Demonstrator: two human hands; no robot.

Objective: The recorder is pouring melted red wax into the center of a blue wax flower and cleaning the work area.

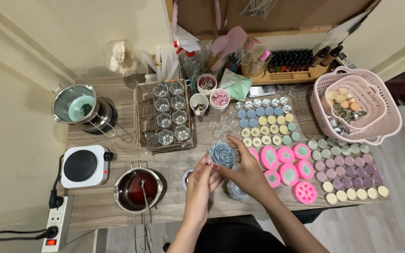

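Wooden table (pixel 118 206): blue rose candle (pixel 222 154) pinched btwn left hand (pixel 201 180) & right hand (pixel 249 171) fingertips

Blue-grey rose-shaped wax piece (pixel 222 154): intact, layered petals facing up, held just above the desk (pixel 118 197), near the front edge.

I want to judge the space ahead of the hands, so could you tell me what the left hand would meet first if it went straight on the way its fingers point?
The left hand points up and slightly right, and its fingertips already touch the blue-grey flower-shaped piece. Beyond that lie small clear cups, though depth is unclear.
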